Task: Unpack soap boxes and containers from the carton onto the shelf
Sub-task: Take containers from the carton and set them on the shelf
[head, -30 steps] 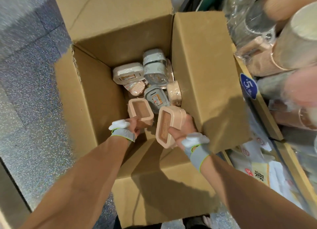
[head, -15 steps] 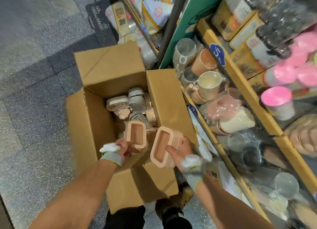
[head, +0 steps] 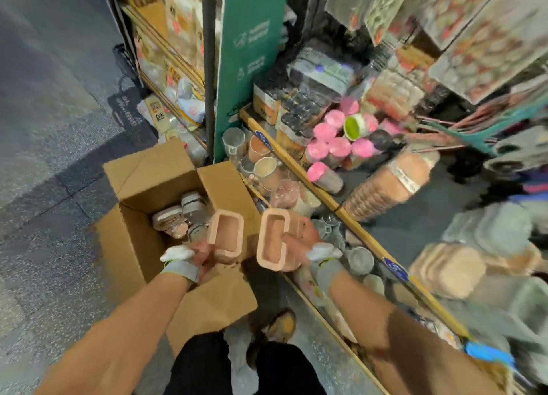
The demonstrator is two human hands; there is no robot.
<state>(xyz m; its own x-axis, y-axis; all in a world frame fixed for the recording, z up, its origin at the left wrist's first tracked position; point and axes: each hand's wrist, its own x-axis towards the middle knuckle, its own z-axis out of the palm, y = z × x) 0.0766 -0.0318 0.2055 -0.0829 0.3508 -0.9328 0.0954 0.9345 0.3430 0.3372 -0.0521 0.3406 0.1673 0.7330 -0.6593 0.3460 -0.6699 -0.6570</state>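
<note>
Pink soap boxes (head: 226,236) gripped by left hand (head: 204,253) and right hand (head: 300,240) hover above the carton (head: 135,243); neither is on the shelf (head: 296,169), more containers (head: 189,208) lie inside.

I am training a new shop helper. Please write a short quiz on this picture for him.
1. True or false: the left hand holds nothing.
2. Where do more containers lie? A) in the carton B) on the floor C) in a basket
3. Fill in: the right hand grips a second pink ____.
Key: 1 false, it grips a pink soap box; 2 A; 3 soap box.
</note>
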